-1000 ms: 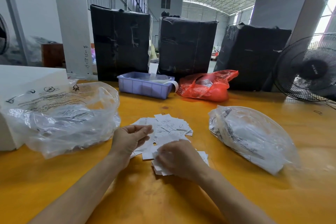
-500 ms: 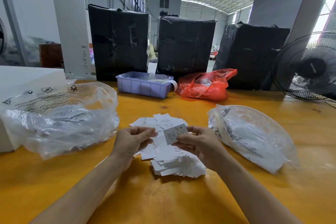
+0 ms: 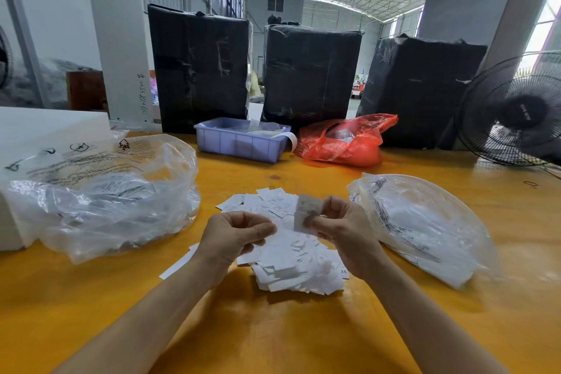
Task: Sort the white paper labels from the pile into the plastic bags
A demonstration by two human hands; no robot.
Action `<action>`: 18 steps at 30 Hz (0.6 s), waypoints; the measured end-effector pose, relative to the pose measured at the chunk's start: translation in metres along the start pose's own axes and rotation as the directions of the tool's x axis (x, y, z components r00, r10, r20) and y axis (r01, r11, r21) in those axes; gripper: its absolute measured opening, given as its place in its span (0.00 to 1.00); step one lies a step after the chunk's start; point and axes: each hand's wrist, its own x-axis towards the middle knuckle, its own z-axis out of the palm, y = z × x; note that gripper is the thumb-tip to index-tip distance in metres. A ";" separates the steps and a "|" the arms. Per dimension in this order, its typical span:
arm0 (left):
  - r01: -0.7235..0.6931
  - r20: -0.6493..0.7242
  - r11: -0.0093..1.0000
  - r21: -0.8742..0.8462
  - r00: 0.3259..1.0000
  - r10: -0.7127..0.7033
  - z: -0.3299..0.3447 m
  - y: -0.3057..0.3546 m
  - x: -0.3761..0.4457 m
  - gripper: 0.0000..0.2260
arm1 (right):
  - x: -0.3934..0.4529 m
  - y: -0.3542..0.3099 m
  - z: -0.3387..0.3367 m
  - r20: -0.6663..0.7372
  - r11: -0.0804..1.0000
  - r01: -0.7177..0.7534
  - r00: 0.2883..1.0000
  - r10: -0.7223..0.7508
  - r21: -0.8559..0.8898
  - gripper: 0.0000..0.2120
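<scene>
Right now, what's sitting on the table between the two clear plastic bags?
In the head view, the pile of white labels lies between the left bag and the right bag, with both hands above it.

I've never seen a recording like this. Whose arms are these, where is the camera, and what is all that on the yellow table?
There is no machine here: these are a person's two bare arms, filmed by a wide-angle camera worn on the head, looking forward and down. On the yellow table lies a pile of white paper labels. A clear plastic bag sits to the left and another clear bag to the right. The right hand pinches one label lifted above the pile. The left hand has curled fingers; whether it holds anything is unclear. Farther back stand a blue tray, a red bag, three black wrapped bundles and a fan.
</scene>
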 end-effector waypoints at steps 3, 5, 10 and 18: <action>0.002 0.011 1.000 -0.005 1.000 -0.002 0.001 0.000 -0.001 0.13 | -0.002 -0.002 0.002 0.015 0.990 0.100 0.995 -0.099 -0.103 0.06; 0.006 0.017 1.000 0.001 1.000 -0.006 0.002 0.000 -0.002 0.14 | -0.003 -0.002 0.004 0.022 0.977 0.137 0.991 -0.135 -0.161 0.05; 0.013 -0.032 0.999 -0.029 0.999 -0.014 0.005 0.004 -0.004 0.10 | -0.002 0.002 0.006 0.047 0.996 0.026 0.999 -0.022 -0.081 0.04; -0.003 -0.055 0.948 -0.318 0.998 -0.016 0.005 0.004 0.002 0.09 | -0.010 0.008 0.017 0.364 0.996 -0.052 0.928 0.078 -0.078 0.02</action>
